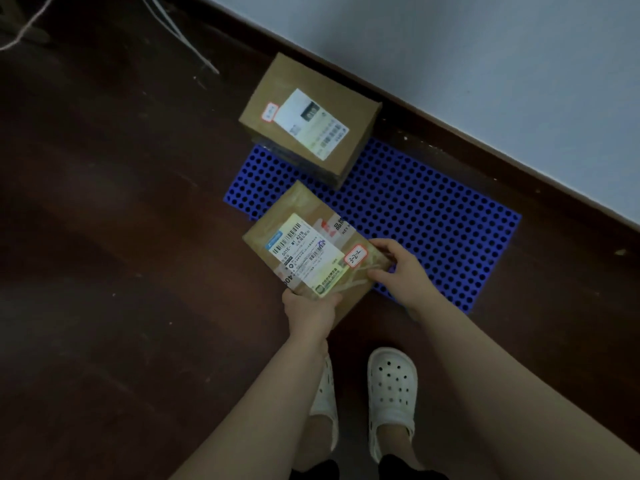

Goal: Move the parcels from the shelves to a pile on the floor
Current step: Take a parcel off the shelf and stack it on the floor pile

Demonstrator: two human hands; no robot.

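Observation:
I hold a brown cardboard parcel (304,237) with a white shipping label and a small red-edged tag reading 3-2-2. My left hand (310,306) grips its near corner and my right hand (398,265) grips its right edge. The parcel hangs over the near left part of a blue perforated mat (433,216) on the floor. A stack of parcels (308,123) stands on the mat's far left end, topped by a brown box with a white label. The lower parcels in that stack are mostly hidden.
The floor is dark wood. A pale wall (502,64) with a dark skirting runs diagonally behind the mat. White cables (180,36) trail across the floor at the top left. My feet in white clogs (391,393) stand just before the mat.

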